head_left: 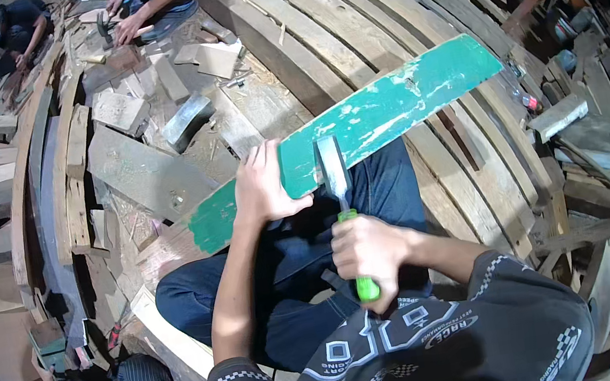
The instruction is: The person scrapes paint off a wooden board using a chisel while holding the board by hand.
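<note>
A long wooden board (395,99) with worn, chipped green paint lies slantwise across my lap, its right end farther away. Its lower left end shows bare wood. My left hand (264,185) grips the board left of its middle, fingers over the far edge and thumb along the near edge. In my right hand (372,256) is a chisel (334,173) with a bright green handle, held in a closed fist. The wide flat metal blade points away from me, its tip over the painted face just right of my left hand.
Long planks (307,12) are stacked on the right. Wood offcuts and a block (187,121) lie on the floor ahead. At the top, another person's hands (128,26) hold a hammer (105,30); a further person crouches top left. A red-handled tool (114,335) lies left.
</note>
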